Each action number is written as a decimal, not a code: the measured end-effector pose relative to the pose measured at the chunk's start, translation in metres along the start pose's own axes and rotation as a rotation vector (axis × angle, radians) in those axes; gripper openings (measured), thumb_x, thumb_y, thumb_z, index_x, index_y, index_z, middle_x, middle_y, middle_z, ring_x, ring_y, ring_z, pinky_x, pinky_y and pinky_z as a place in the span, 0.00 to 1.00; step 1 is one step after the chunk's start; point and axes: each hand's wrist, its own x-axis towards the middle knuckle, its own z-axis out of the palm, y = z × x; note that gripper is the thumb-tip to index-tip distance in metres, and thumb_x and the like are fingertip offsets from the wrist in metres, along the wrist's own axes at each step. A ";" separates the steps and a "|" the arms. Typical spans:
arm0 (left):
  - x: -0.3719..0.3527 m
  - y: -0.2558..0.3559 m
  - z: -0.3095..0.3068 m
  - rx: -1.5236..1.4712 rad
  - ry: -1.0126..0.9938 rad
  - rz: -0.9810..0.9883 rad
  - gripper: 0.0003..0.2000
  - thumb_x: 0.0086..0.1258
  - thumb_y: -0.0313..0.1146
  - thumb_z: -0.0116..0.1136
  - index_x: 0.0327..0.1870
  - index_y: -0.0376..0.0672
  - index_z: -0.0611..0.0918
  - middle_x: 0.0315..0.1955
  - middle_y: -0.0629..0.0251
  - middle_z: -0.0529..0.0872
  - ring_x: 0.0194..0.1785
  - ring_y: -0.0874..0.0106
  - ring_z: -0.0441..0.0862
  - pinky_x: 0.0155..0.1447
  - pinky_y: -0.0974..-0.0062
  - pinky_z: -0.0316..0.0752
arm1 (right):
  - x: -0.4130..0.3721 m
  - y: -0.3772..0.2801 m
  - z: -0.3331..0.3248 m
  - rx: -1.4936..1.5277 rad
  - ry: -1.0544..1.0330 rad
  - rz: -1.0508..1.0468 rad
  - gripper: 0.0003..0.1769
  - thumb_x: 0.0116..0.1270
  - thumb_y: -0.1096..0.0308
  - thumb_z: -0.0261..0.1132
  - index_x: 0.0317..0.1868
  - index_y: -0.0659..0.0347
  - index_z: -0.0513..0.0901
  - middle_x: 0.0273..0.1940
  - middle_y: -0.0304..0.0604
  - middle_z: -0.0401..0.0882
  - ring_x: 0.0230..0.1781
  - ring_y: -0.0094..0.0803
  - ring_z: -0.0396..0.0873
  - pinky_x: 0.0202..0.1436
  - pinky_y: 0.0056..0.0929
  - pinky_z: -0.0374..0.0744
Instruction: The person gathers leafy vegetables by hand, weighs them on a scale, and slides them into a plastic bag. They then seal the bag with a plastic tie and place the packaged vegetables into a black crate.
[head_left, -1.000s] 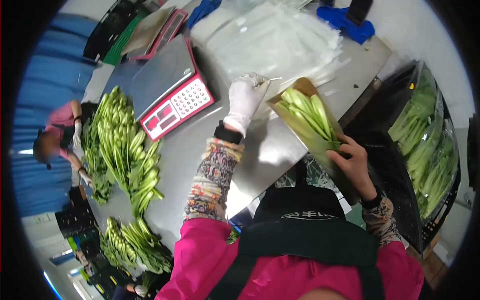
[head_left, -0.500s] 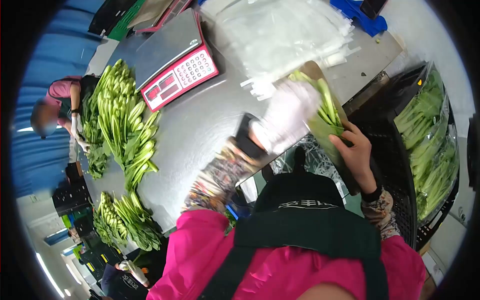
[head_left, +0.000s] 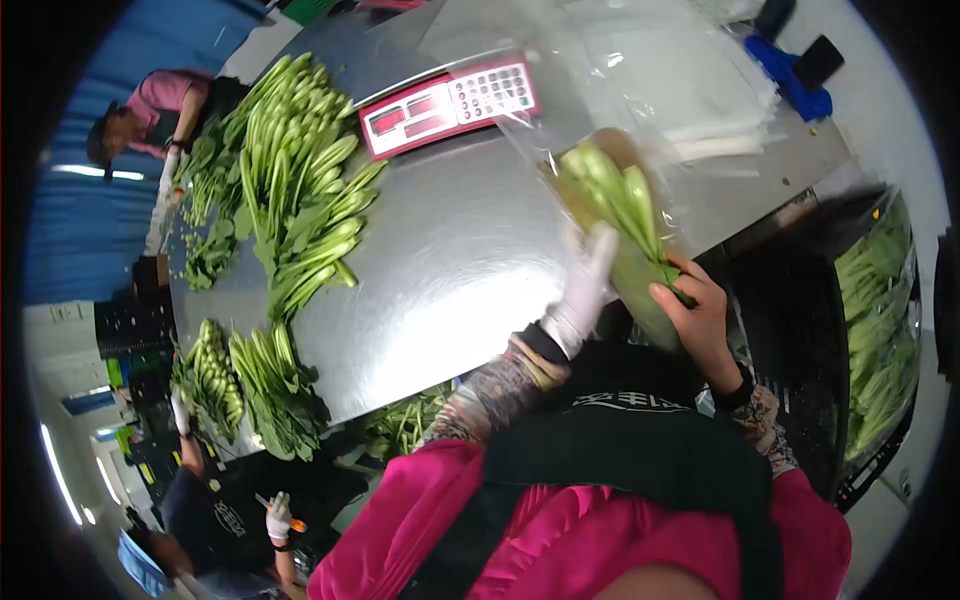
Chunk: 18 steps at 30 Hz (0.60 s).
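Observation:
In the head view, my right hand (head_left: pixel 698 312), bare, is closed around a bunch of leafy greens (head_left: pixel 618 198) with thick pale-green stems, its thumb lying on the leaves. Behind the bunch is a brownish, board-like sheet (head_left: pixel 622 148). A clear plastic bag (head_left: pixel 540 135) surrounds the stem ends and spreads past them. My left hand (head_left: pixel 585 290) wears a white glove and sits at the lower left of the bunch. Its fingers appear closed on the bag's edge, though they are slightly blurred.
A red digital scale (head_left: pixel 450 103) stands on the metal table (head_left: pixel 450 240), beside a stack of clear bags (head_left: pixel 690 85). Loose greens (head_left: pixel 300 170) lie at left. A black crate (head_left: pixel 795 310) holds bagged greens (head_left: pixel 878 320) at right. Two co-workers (head_left: pixel 165 110) are on the left side.
The clear bag is now around the stem ends. My left hand has moved down from the stems to the bunch's lower left. The camera view has shifted, and another co-worker shows more fully.

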 end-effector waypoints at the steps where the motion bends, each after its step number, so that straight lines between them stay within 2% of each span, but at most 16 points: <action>1: -0.002 -0.041 -0.007 0.145 -0.071 0.116 0.30 0.71 0.34 0.53 0.68 0.35 0.55 0.56 0.59 0.70 0.56 0.73 0.71 0.57 0.76 0.71 | 0.006 -0.003 0.002 -0.006 -0.010 -0.022 0.10 0.53 0.71 0.70 0.29 0.70 0.80 0.47 0.51 0.81 0.38 0.38 0.81 0.41 0.26 0.75; 2: -0.025 -0.048 -0.009 0.457 -0.238 0.060 0.29 0.71 0.32 0.52 0.68 0.34 0.55 0.57 0.59 0.70 0.57 0.73 0.70 0.61 0.74 0.68 | 0.010 -0.004 0.002 -0.063 0.019 -0.045 0.10 0.53 0.70 0.71 0.29 0.69 0.81 0.46 0.51 0.81 0.37 0.38 0.81 0.41 0.26 0.75; 3: -0.024 -0.103 -0.028 0.122 -0.579 0.143 0.30 0.71 0.32 0.53 0.69 0.35 0.54 0.58 0.60 0.70 0.59 0.71 0.70 0.63 0.73 0.66 | 0.013 -0.004 0.002 -0.118 0.052 -0.064 0.10 0.53 0.70 0.71 0.29 0.69 0.81 0.46 0.51 0.81 0.36 0.38 0.81 0.40 0.26 0.76; 4: -0.014 -0.107 -0.056 0.119 -0.583 0.152 0.30 0.71 0.32 0.53 0.69 0.35 0.54 0.58 0.60 0.70 0.59 0.71 0.70 0.63 0.73 0.66 | 0.014 0.000 0.000 -0.208 0.011 0.010 0.10 0.53 0.69 0.71 0.29 0.68 0.82 0.44 0.51 0.81 0.36 0.40 0.80 0.40 0.27 0.76; 7: -0.005 -0.084 -0.135 0.037 -0.371 -0.129 0.24 0.74 0.41 0.50 0.65 0.40 0.64 0.54 0.59 0.75 0.59 0.72 0.71 0.63 0.76 0.66 | 0.002 -0.015 0.003 -0.098 -0.040 -0.074 0.10 0.53 0.68 0.72 0.29 0.65 0.83 0.43 0.48 0.82 0.35 0.42 0.80 0.39 0.29 0.76; 8: -0.004 -0.080 -0.131 0.028 -0.366 -0.120 0.24 0.74 0.41 0.50 0.65 0.40 0.64 0.54 0.59 0.75 0.59 0.72 0.71 0.63 0.76 0.66 | -0.001 -0.004 0.011 -0.185 -0.059 -0.133 0.09 0.54 0.67 0.71 0.32 0.64 0.84 0.42 0.46 0.82 0.37 0.41 0.80 0.42 0.29 0.76; 9: -0.006 -0.074 -0.117 -0.052 -0.370 -0.112 0.23 0.74 0.45 0.47 0.63 0.42 0.66 0.52 0.63 0.75 0.57 0.74 0.72 0.62 0.75 0.67 | 0.001 -0.007 0.025 -0.186 -0.068 -0.138 0.09 0.54 0.67 0.71 0.32 0.64 0.84 0.42 0.46 0.82 0.37 0.41 0.80 0.42 0.29 0.76; 11: -0.019 -0.060 -0.075 -0.206 -0.381 -0.109 0.23 0.75 0.54 0.42 0.59 0.45 0.69 0.50 0.69 0.77 0.52 0.77 0.74 0.59 0.74 0.69 | 0.021 -0.016 0.060 -0.279 -0.201 0.197 0.11 0.57 0.66 0.69 0.37 0.62 0.84 0.47 0.45 0.80 0.43 0.39 0.80 0.48 0.30 0.75; 12: -0.040 -0.049 -0.041 -0.370 -0.228 -0.198 0.22 0.75 0.52 0.43 0.61 0.48 0.68 0.50 0.72 0.77 0.53 0.78 0.73 0.58 0.74 0.69 | 0.041 0.013 0.076 -0.197 -0.141 -0.206 0.14 0.58 0.64 0.68 0.43 0.60 0.82 0.50 0.46 0.79 0.47 0.40 0.79 0.51 0.31 0.74; 13: -0.029 -0.085 -0.038 -0.736 -0.120 -0.210 0.20 0.76 0.48 0.44 0.62 0.48 0.68 0.52 0.73 0.77 0.52 0.76 0.74 0.58 0.73 0.70 | 0.060 0.038 0.086 -0.114 -0.080 -0.613 0.18 0.60 0.63 0.67 0.49 0.59 0.81 0.53 0.48 0.77 0.51 0.41 0.77 0.54 0.32 0.73; 14: -0.035 -0.069 -0.032 -0.620 -0.221 -0.164 0.20 0.76 0.47 0.44 0.63 0.48 0.67 0.54 0.72 0.76 0.54 0.76 0.74 0.59 0.72 0.69 | 0.073 0.013 0.087 -0.126 -0.082 -0.626 0.18 0.60 0.63 0.67 0.49 0.59 0.81 0.53 0.48 0.77 0.51 0.41 0.77 0.54 0.32 0.73; 15: -0.042 -0.049 -0.030 -0.499 -0.321 -0.118 0.20 0.76 0.46 0.44 0.64 0.48 0.66 0.56 0.72 0.74 0.56 0.75 0.73 0.61 0.72 0.68 | 0.086 -0.035 0.087 -0.188 -0.085 -0.548 0.22 0.61 0.61 0.66 0.55 0.57 0.77 0.55 0.49 0.75 0.53 0.43 0.76 0.56 0.34 0.73; 16: -0.041 -0.041 -0.033 -0.571 -0.414 -0.116 0.22 0.76 0.46 0.45 0.67 0.50 0.61 0.62 0.70 0.68 0.62 0.75 0.66 0.64 0.72 0.65 | 0.091 -0.072 0.079 -0.248 -0.084 -0.459 0.27 0.61 0.60 0.65 0.61 0.55 0.73 0.57 0.50 0.73 0.54 0.44 0.74 0.57 0.36 0.72; 17: -0.033 -0.033 -0.034 -0.643 -0.508 -0.115 0.25 0.76 0.46 0.45 0.70 0.52 0.56 0.68 0.69 0.61 0.68 0.76 0.60 0.68 0.72 0.61 | 0.087 -0.089 0.064 -0.211 -0.227 -0.448 0.27 0.63 0.59 0.64 0.63 0.53 0.72 0.59 0.56 0.71 0.59 0.44 0.71 0.63 0.34 0.67; 18: -0.031 -0.031 -0.033 -0.648 -0.520 -0.114 0.25 0.76 0.46 0.45 0.70 0.52 0.56 0.68 0.69 0.61 0.68 0.76 0.60 0.68 0.72 0.61 | 0.089 -0.092 0.063 -0.223 -0.223 -0.451 0.27 0.63 0.59 0.64 0.63 0.53 0.72 0.59 0.56 0.71 0.59 0.44 0.71 0.63 0.34 0.67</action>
